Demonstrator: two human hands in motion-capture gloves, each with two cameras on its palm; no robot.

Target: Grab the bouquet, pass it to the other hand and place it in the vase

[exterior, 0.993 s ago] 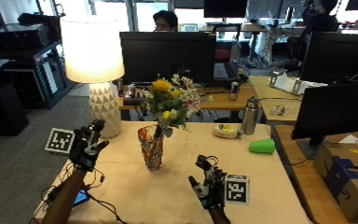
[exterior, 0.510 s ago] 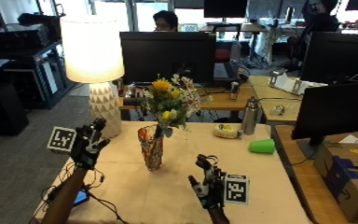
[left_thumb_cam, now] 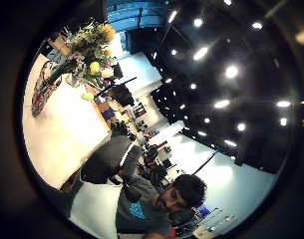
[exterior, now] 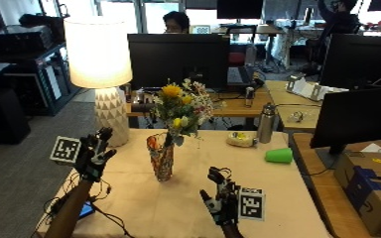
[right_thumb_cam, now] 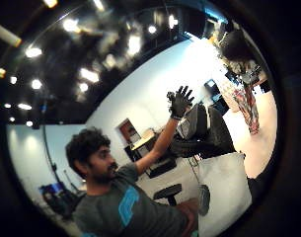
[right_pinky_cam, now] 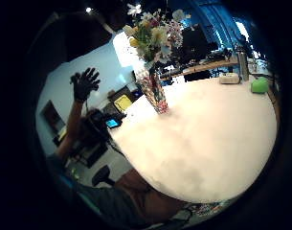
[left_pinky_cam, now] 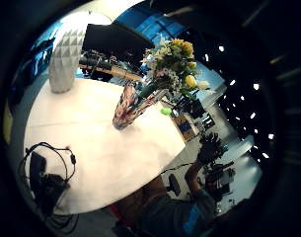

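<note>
The bouquet point(exterior: 180, 110) of yellow and white flowers stands upright in the patterned vase point(exterior: 160, 157) in the middle of the table point(exterior: 276, 198). My left hand point(exterior: 94, 153) is raised to the left of the vase, fingers spread and holding nothing. Near the front edge, right of the vase, my right hand point(exterior: 221, 197) is also up with straight fingers and nothing in it. The left little finger side palm view shows the bouquet point(left_pinky_cam: 173, 61) in the vase point(left_pinky_cam: 128, 105); the right little finger side palm view shows the vase point(right_pinky_cam: 153, 91) and a spread hand point(right_pinky_cam: 84, 83).
A white lamp point(exterior: 104, 74) stands at the table's back left. A metal bottle point(exterior: 266, 123), a tape roll point(exterior: 241, 139) and a green cup point(exterior: 279, 155) sit at the back right. A phone with cables point(exterior: 85, 210) lies at the front left. Monitors point(exterior: 177, 59) stand behind.
</note>
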